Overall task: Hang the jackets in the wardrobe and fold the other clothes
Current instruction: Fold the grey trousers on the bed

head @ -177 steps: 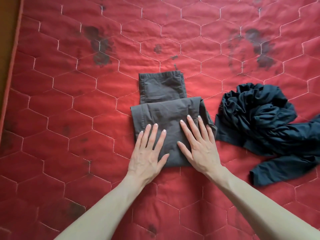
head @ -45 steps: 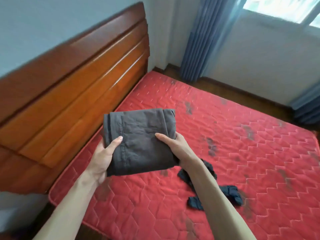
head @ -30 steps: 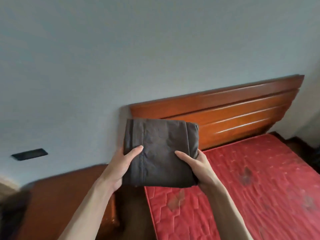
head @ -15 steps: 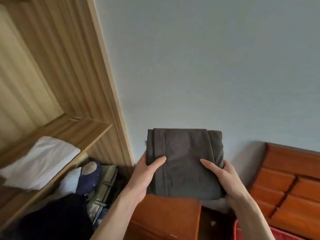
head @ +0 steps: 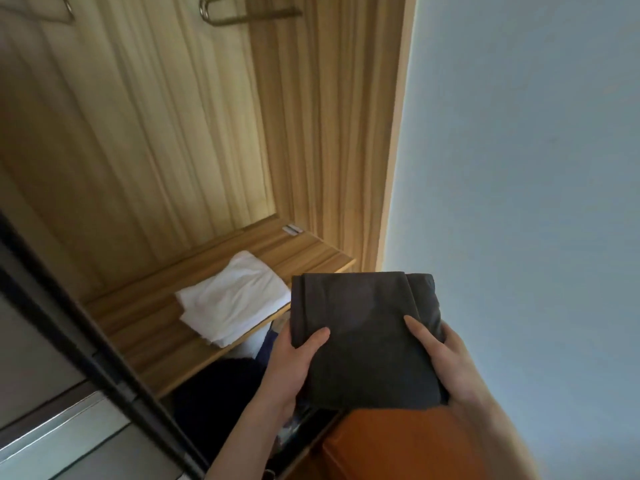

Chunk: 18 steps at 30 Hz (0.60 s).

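A folded dark grey garment (head: 363, 337) is held in the air in front of the open wardrobe. My left hand (head: 291, 365) grips its left edge, thumb on top. My right hand (head: 446, 362) grips its right edge, thumb on top as well. The garment hangs just right of a wooden wardrobe shelf (head: 145, 327), level with the shelf's front edge. A folded white garment (head: 235, 299) lies on that shelf.
A metal hanging rail bracket (head: 242, 12) shows at the wardrobe's top. Dark clothes (head: 218, 389) lie below the shelf. A sliding door frame (head: 86, 348) runs diagonally at the left. An orange-brown nightstand (head: 398, 445) stands under my hands. A pale wall (head: 536, 202) fills the right.
The folded grey garment was lifted off the red mattress and carried left past the headboard to the wardrobe. The view has swung further into the wardrobe; both hands keep their grip.
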Tool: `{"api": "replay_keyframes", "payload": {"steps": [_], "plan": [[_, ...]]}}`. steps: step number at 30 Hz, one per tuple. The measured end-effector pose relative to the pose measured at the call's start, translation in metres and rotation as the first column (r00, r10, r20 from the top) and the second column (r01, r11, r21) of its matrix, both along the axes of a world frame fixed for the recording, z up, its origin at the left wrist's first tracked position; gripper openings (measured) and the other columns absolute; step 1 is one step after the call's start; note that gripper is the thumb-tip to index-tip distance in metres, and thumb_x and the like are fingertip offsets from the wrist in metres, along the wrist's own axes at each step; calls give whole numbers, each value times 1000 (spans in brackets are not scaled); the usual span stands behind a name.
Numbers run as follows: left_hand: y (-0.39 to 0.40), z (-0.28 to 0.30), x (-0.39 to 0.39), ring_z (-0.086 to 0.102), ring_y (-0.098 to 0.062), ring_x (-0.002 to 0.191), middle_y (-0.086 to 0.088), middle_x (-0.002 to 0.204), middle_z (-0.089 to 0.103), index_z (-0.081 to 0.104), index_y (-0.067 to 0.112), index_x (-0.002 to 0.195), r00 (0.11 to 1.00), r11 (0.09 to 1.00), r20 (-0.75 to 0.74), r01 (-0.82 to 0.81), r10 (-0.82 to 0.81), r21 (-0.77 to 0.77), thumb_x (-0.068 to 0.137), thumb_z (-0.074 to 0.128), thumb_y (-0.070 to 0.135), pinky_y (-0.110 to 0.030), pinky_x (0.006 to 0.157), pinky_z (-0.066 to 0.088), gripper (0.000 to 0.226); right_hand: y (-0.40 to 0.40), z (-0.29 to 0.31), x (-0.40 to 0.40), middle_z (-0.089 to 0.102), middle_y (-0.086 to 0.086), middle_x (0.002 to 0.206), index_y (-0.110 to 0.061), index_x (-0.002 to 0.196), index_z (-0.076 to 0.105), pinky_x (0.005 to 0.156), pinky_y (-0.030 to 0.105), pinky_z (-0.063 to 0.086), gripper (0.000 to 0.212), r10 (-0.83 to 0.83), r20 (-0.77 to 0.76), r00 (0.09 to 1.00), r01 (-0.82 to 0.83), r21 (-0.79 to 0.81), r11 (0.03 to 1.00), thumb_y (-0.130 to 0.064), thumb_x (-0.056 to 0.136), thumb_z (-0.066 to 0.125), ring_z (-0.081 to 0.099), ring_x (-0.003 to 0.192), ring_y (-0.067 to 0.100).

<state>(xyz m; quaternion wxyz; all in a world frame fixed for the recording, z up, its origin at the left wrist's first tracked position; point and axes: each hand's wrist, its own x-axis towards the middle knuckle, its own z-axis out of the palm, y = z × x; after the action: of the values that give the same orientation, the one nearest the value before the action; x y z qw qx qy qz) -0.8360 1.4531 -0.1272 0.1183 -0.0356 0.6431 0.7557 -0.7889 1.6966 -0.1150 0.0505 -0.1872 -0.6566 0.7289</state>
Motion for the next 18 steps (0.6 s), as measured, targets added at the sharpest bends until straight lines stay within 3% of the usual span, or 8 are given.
{"api": "replay_keyframes", "payload": {"steps": [3,5,15,18], "plan": [[-28,-4,-26,72,-13,113,13,124,74,60,38,140,993,993,-16,-119,119,0,86,84,38,-44,101,59,60,-26,-3,-50,82,-7,91,-29,106,70,61,21,60,40,85,8,996,-85,-11,996,-56,78,79,78,81,10],[-43,-7,-46,73,-8,107,16,120,75,62,44,136,982,982,-27,-188,187,-12,85,84,40,-38,94,61,55,-41,-10,-88,81,-8,86,-28,103,70,54,15,56,32,132,22,991,-132,-15,991,-51,83,80,77,75,8],[-76,-33,-140,75,-8,94,18,107,77,65,49,120,857,858,35,-513,514,-44,85,84,37,-30,75,63,41,-87,-47,-268,78,-17,89,-34,109,65,53,13,54,33,417,116,901,-425,48,904,-52,86,80,75,74,2],[-83,-44,-158,75,-6,92,20,106,76,65,56,111,795,797,60,-602,604,-53,86,85,34,-26,70,63,39,-104,-61,-312,74,-12,102,-35,104,64,64,21,54,31,503,170,847,-522,91,848,-58,88,76,72,89,9]]}}
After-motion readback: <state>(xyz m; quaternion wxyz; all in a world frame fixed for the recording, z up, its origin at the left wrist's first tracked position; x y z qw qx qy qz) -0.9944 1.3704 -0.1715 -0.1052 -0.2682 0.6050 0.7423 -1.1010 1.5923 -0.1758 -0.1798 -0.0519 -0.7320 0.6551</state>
